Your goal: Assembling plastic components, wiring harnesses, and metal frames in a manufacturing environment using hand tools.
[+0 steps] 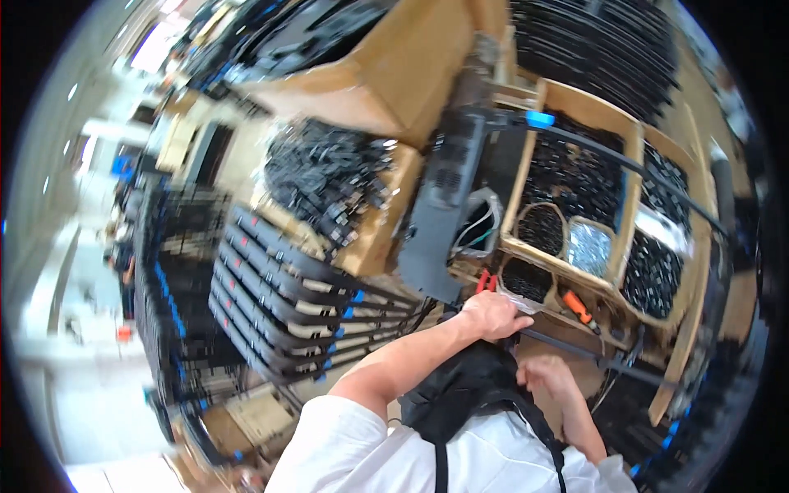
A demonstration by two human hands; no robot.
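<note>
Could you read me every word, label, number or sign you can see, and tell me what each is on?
There are none that can be read.
Red handles by the left hand: no legible lettering.
Orange-handled tool: no legible lettering.
Large cardboard box: no legible print.
Red marks on the stacked dark frames: too small and blurred to tell.

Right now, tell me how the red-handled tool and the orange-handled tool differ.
Shape: the red-handled tool shows two prongs; the orange-handled tool shows one thick grip with dark patches.
Place: the red-handled tool is right by the left hand, contact unclear; the orange-handled tool lies farther right, apart from that hand.
Shared: both are brightly coloured and near the small bin of black parts.
</note>
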